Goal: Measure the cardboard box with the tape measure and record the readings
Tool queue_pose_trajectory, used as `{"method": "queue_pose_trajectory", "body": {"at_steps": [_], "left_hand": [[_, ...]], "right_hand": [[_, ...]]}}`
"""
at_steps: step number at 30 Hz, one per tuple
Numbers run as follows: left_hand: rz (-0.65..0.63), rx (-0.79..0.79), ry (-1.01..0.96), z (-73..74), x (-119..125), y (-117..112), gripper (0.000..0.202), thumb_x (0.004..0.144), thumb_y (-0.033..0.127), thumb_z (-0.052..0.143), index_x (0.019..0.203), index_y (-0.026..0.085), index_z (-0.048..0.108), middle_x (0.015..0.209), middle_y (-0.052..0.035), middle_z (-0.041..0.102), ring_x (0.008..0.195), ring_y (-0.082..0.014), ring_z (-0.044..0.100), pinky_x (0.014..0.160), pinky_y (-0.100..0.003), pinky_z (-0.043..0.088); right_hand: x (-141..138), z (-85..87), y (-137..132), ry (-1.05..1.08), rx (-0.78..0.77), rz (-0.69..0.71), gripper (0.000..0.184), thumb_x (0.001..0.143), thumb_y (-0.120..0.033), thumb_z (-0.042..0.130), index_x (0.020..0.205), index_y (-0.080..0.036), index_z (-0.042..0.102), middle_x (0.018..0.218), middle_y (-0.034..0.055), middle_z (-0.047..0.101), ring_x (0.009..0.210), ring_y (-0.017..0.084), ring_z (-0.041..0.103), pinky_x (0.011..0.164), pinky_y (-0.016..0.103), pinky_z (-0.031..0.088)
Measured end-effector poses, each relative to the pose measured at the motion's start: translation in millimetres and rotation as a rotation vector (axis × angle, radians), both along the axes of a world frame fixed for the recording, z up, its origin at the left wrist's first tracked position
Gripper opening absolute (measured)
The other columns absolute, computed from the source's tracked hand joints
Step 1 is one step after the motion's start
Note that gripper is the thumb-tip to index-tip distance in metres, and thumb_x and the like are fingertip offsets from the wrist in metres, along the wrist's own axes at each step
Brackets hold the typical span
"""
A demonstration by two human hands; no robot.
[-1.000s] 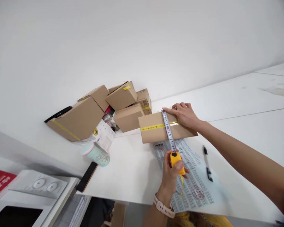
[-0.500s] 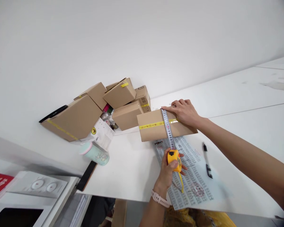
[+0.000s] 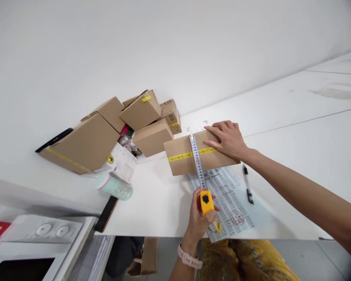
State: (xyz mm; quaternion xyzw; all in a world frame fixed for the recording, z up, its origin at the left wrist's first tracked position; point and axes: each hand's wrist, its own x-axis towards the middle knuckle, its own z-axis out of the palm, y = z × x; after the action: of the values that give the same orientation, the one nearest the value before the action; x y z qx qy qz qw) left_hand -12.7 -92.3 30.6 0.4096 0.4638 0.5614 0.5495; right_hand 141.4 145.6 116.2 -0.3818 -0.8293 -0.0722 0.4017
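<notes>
My left hand [image 3: 196, 218] is closed around a yellow tape measure [image 3: 206, 202], a loop of yellow strap hanging below it. From the case, the metal blade [image 3: 197, 162] runs up across the top of a taped cardboard box [image 3: 179, 160], its far end at the box's far edge. My right hand [image 3: 228, 138] grips the right part of the same box, with thumb and a finger spread over the top and the other fingers bent at the far edge. A printed sheet [image 3: 236, 203] lies partly under the box. Right of it lies a black-and-clear pen [image 3: 248, 185].
Several cardboard boxes [image 3: 153, 138] are piled against the wall at the left. Before them are a white carton [image 3: 122, 162] and a mint-green cup [image 3: 115, 186] on its side. A black strip [image 3: 106, 214] is at the table's left edge. Yellow bags [image 3: 248, 259] sit below the front edge.
My right fingertip has left the blade's end and shifted right along the box. My left hand has drawn the tape measure slightly down and towards me. The view has shifted a little.
</notes>
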Motion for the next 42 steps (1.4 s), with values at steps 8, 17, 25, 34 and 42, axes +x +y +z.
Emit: {"method": "queue_pose_trajectory", "body": {"at_steps": [8, 17, 25, 34, 42], "left_hand": [[-0.179, -0.134, 0.065, -17.3, -12.6, -35.5, 0.076, 0.070, 0.031, 0.080, 0.134, 0.028, 0.041, 0.115, -0.0076, 0.058, 0.091, -0.0204, 0.064, 0.077, -0.034, 0.052], [-0.211, -0.154, 0.184, -9.3, -6.2, -33.6, 0.086, 0.065, 0.033, 0.080, 0.138, 0.022, 0.036, 0.113, -0.0088, 0.056, 0.091, -0.0212, 0.059, 0.081, -0.037, 0.049], [-0.276, -0.160, 0.400, 12.7, 8.4, -33.3, 0.097, 0.060, 0.023, 0.083, 0.142, 0.025, 0.033, 0.125, -0.0080, 0.049, 0.108, -0.0254, 0.053, 0.096, -0.040, 0.044], [0.022, 0.157, 0.609, 50.4, 12.3, -12.9, 0.095, 0.065, 0.025, 0.083, 0.140, 0.029, 0.026, 0.116, -0.0060, 0.050, 0.102, -0.0225, 0.059, 0.088, -0.037, 0.050], [0.345, 0.520, 1.305, 120.1, -37.4, 90.9, 0.069, 0.075, 0.032, 0.078, 0.133, 0.025, 0.042, 0.124, -0.0096, 0.059, 0.109, -0.0267, 0.060, 0.091, -0.042, 0.050]], "right_hand": [[20.5, -66.5, -20.9, -0.087, -0.022, 0.189, 0.047, 0.095, -0.052, 0.047, 0.136, -0.029, 0.052, 0.132, 0.0100, 0.059, 0.125, 0.031, 0.045, 0.105, 0.051, 0.032], [32.8, -36.5, -91.4, 0.703, -0.649, 0.153, 0.045, 0.099, -0.053, 0.033, 0.116, -0.027, 0.066, 0.101, 0.0081, 0.067, 0.076, 0.022, 0.060, 0.066, 0.038, 0.050], [64.3, -22.3, -132.4, 1.046, -0.860, 0.301, 0.025, 0.091, -0.047, 0.059, 0.099, -0.024, 0.066, 0.077, 0.0014, 0.064, 0.049, 0.010, 0.048, 0.048, 0.026, 0.041], [56.4, -94.6, -162.8, 0.412, -0.774, -0.071, 0.035, 0.092, -0.056, 0.047, 0.099, -0.023, 0.061, 0.070, 0.0018, 0.065, 0.058, 0.018, 0.059, 0.056, 0.031, 0.044], [66.9, -116.4, -112.7, -0.069, -0.843, -0.465, 0.053, 0.093, -0.061, 0.039, 0.123, -0.019, 0.050, 0.094, 0.0114, 0.073, 0.079, 0.031, 0.068, 0.053, 0.032, 0.037]]}}
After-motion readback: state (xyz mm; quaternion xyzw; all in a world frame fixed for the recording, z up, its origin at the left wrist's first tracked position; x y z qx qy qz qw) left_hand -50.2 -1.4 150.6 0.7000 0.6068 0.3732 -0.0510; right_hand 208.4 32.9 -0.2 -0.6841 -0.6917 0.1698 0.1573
